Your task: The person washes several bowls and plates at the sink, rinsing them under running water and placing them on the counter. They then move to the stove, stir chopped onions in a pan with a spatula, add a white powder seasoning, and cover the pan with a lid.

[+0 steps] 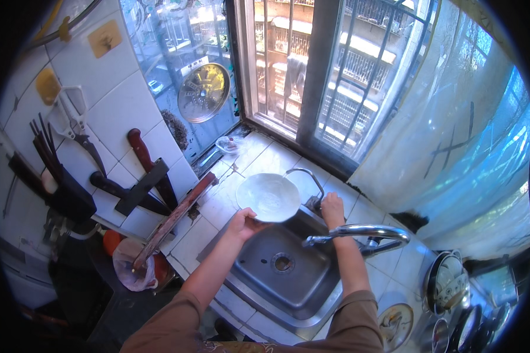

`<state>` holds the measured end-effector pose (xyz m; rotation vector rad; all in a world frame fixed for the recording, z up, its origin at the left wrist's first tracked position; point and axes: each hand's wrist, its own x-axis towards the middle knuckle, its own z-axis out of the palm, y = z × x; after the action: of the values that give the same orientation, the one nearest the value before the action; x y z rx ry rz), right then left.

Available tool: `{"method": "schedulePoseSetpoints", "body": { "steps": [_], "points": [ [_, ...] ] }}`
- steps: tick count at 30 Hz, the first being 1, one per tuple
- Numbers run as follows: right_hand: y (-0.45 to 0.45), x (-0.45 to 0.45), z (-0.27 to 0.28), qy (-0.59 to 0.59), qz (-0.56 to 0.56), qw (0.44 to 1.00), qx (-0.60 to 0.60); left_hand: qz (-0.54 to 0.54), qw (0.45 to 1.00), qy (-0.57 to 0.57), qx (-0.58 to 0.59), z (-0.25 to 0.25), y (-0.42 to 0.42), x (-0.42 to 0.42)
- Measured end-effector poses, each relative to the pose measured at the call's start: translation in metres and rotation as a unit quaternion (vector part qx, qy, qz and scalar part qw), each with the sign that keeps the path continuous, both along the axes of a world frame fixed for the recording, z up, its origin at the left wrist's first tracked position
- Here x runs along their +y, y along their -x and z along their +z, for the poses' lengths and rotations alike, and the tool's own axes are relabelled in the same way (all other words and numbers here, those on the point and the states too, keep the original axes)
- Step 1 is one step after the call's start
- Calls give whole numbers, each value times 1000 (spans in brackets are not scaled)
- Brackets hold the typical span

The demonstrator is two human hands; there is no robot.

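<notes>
My left hand grips the near rim of a white bowl, thumb on top, over the far edge of a stainless steel sink. The bowl's inside faces up; I cannot tell how much water is in it. A thin curved chrome tap rises behind the sink, its spout end at the bowl's right rim. My right hand is curled beside the base of this tap; what its fingers hold is hidden. A larger chrome faucet arches over my right forearm, its spout above the sink.
Kitchen knives and scissors hang on the left tiled wall. A plastic-lined bin stands at lower left. Stacked bowls and a dish sit on the right. A barred window is behind the sink.
</notes>
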<state>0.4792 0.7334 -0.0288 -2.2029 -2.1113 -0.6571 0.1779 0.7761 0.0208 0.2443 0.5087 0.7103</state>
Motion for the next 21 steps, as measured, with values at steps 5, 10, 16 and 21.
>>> {"method": "schedulePoseSetpoints", "body": {
  "steps": [5,10,16,21],
  "points": [
    [1,1,0,-5,-4,1000,-13,0,1000,-3,6,-1,0,1],
    [2,1,-2,-8,-9,1000,-21,-1,1000,-4,8,3,1,-1],
    [3,1,-2,-17,-14,1000,-21,1,1000,-3,16,2,1,0],
    [4,1,-2,-21,-14,1000,-18,1,1000,1,11,0,1,1]
  ]
}}
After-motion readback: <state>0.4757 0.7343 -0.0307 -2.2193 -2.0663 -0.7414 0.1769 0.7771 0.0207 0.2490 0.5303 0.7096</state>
